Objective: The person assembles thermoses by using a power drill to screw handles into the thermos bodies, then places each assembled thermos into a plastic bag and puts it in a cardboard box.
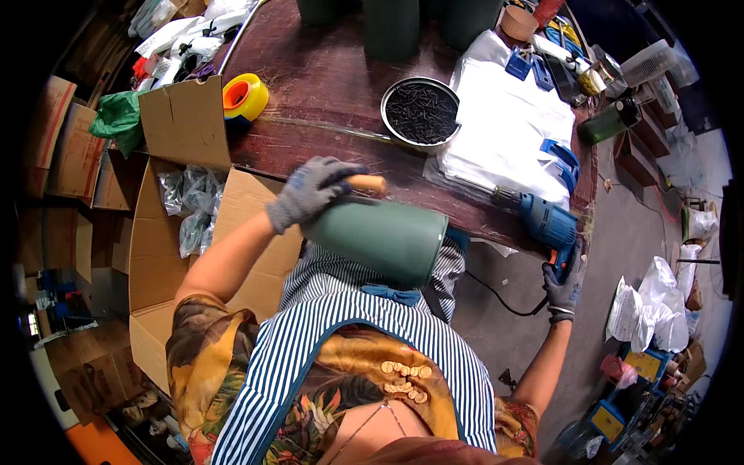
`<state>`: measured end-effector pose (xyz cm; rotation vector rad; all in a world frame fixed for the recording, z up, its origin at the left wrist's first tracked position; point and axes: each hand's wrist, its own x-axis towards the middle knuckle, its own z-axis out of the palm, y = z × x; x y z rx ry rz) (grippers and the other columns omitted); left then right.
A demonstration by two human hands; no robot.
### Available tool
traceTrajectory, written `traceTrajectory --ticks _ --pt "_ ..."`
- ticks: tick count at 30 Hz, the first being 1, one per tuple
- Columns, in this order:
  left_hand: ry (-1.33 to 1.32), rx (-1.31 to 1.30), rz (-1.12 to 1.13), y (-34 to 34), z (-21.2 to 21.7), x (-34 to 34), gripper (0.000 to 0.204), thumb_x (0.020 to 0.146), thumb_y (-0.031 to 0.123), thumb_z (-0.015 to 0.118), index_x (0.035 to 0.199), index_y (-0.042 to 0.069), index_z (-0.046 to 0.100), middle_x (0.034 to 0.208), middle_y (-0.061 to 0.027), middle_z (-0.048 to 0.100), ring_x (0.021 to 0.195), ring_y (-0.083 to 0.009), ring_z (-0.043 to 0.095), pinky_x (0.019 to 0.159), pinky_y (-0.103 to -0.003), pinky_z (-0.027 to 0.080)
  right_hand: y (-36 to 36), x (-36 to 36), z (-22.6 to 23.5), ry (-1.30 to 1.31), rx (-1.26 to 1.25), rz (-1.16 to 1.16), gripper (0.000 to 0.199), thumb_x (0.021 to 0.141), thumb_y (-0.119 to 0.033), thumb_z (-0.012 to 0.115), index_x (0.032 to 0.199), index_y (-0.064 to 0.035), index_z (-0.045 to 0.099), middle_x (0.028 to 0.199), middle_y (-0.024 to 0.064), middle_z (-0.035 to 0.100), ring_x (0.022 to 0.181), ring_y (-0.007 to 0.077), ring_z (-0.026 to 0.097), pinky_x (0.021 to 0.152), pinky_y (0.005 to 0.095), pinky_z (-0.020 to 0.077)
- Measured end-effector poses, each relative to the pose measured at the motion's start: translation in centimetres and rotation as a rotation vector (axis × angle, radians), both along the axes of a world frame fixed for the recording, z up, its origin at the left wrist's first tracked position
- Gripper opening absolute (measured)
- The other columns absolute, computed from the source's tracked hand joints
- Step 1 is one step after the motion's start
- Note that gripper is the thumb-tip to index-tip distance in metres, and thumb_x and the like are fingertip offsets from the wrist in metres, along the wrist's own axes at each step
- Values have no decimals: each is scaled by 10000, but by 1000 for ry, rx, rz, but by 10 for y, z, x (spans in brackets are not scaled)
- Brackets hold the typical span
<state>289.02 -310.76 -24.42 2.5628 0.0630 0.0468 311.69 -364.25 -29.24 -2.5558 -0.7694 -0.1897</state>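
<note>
Left hand [310, 192]: half-curled atop cylinder [376, 237], grip unclear | right hand [563, 287]: arm outstretched, wrapped round drill [547, 218], right of cylinder

Yellow tape roll [258, 94], green bag [118, 121], possibly plastic

left hand [312, 191] gloved in grey, fingers darkened | dull green shown on cylinder [380, 239] under left grip | tan shown on small piece [369, 184] beside left grip | right hand [563, 288] gloved in grey | drill [547, 219] in right grip coloured blue, orange shown near grip | apron [457, 372] behind grips striped navy-white | tabletop [310, 101] beyond grips coloured maroon
</note>
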Motion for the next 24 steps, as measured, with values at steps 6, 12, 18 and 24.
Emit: traceTrajectory --ticks 6,12,18,24 --pt "-38 276 -9 -32 1 36 555 806 312 715 1333 180 599 1269 -117 575 1190 -358 519 1044 -460 404 39 -47 7 408 348 -129 919 702 -163 832 1497 -29 392 1461 178 486 1310 326 494 1084 412 393" --pt "-261 167 103 -21 14 116 407 802 304 765 1169 157 666 1180 -108 613 1119 -343 560 983 -439 445 70 -68 14 380 303 -133 942 708 -210 849 1502 -23 378 1480 181 466 1313 327 483 1076 417 400" --pt "-219 318 74 -47 11 147 378 781 398 778 1048 144 691 1146 -90 598 1105 -330 550 954 -468 447 68 -67 10 410 299 -146 946 724 -209 837 1515 -28 350 1512 181 427 1347 335 447 1114 431 366" --pt "-206 392 -55 -32 4 170 386 786 393 770 1108 191 703 1174 -89 593 1148 -326 527 1006 -464 428 68 -65 6 443 355 -153 953 725 -206 836 1520 -32 339 1522 180 410 1367 341 429 1123 437 358"
